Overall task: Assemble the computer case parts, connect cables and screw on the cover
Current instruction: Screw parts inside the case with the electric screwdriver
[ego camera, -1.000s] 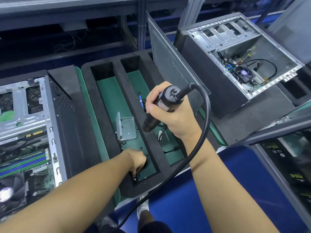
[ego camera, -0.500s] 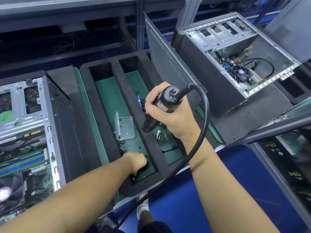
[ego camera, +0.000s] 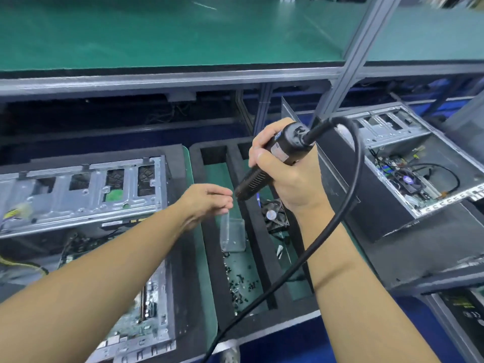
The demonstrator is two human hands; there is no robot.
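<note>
My right hand grips a black electric screwdriver, its tip slanting down to the left and its cord looping over my wrist. My left hand is raised beside the tip, fingertips pinched together as on a small screw too small to make out. Below them lies a black foam tray with a pile of loose black screws and a small metal bracket. An open computer case lies to the left, motherboard exposed.
A second open case sits at the right, a grey side panel leaning against it. A small fan lies in the tray's right slot. A green-topped shelf on a metal frame runs across the back.
My left hand has lifted out of the screw pile and come up to the screwdriver's tip. The view has tilted upward, showing the shelf behind. My right hand still holds the screwdriver.
</note>
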